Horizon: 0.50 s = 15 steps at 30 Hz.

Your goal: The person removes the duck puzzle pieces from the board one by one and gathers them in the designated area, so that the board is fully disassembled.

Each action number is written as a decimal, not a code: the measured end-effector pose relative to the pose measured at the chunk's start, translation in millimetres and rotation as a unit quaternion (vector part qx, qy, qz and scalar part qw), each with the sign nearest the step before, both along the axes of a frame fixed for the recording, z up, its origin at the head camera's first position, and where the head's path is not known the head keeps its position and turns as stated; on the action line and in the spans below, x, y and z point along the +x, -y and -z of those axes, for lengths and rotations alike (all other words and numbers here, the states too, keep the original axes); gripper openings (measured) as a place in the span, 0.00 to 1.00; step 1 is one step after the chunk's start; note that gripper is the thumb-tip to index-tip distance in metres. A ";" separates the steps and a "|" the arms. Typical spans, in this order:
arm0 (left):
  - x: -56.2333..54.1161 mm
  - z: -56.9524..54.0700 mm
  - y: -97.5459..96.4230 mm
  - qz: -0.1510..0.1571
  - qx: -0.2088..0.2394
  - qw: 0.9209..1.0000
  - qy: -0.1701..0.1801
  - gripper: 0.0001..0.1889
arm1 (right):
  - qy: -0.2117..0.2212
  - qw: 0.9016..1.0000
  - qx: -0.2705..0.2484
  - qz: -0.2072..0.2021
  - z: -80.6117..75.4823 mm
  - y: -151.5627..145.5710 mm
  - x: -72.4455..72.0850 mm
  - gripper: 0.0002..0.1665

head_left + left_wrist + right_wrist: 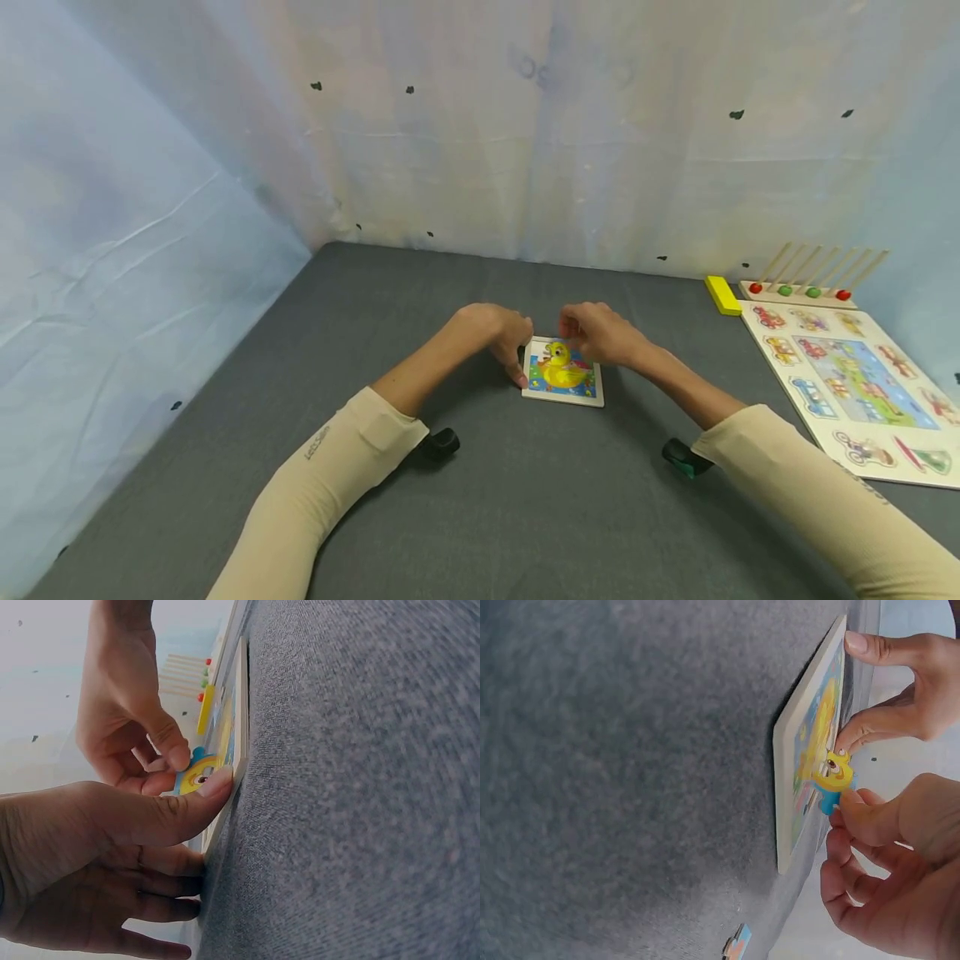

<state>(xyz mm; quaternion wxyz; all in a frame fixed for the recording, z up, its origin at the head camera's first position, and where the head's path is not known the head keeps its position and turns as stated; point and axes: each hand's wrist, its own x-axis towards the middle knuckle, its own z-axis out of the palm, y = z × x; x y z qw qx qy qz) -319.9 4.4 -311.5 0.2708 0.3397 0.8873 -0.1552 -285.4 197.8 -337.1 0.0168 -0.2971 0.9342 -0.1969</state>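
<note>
A small jigsaw puzzle board (pixel 562 398) with a yellow duck picture and a pale frame lies flat on the grey table. My left hand (pixel 501 333) holds its left side, thumb at the near corner and fingers toward the far one. My right hand (pixel 602 333) is over the far right part of the board. Between its thumb and forefinger it pinches a yellow and blue puzzle piece (pixel 835 774) printed with an eye. The piece stands tilted above the picture; whether its lower edge touches the board I cannot tell.
On the right lies a large picture board (pixel 832 400) with vehicle and toy shapes. Behind it are a rack of upright sticks with red and green beads (pixel 798 292) and a yellow block (pixel 722 296). Another loose puzzle piece (pixel 737 943) shows in the right wrist view.
</note>
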 end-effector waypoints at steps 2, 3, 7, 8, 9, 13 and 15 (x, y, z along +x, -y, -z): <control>0.1 0.3 0.1 -0.001 -0.002 1.000 0.003 0.47 | -0.002 1.000 -0.013 0.003 1.0 -0.9 -0.7 0.07; 0.1 0.2 0.0 -0.001 -0.002 1.000 0.003 0.47 | -0.004 1.000 -0.021 0.005 1.2 -1.4 -0.8 0.07; 0.0 -1.3 -0.8 -0.006 0.000 1.000 0.005 0.47 | -0.010 0.999 -0.051 0.015 -1.2 -3.7 -0.4 0.08; 0.0 -1.7 -1.2 -0.005 -0.002 1.000 0.004 0.47 | -0.011 0.998 -0.057 0.021 -2.8 -4.4 0.0 0.07; -0.2 -1.8 -1.6 -0.004 -0.003 1.000 0.003 0.47 | -0.010 0.998 -0.062 0.030 -4.5 -5.5 0.4 0.07; 0.0 -1.7 -2.9 -0.004 -0.009 1.000 0.003 0.51 | 0.009 0.995 -0.067 0.070 -13.1 -13.9 0.6 0.06; 0.4 -0.9 -3.2 -0.006 -0.010 1.000 0.004 0.54 | 0.018 0.994 -0.067 0.087 -19.6 -22.1 0.3 0.07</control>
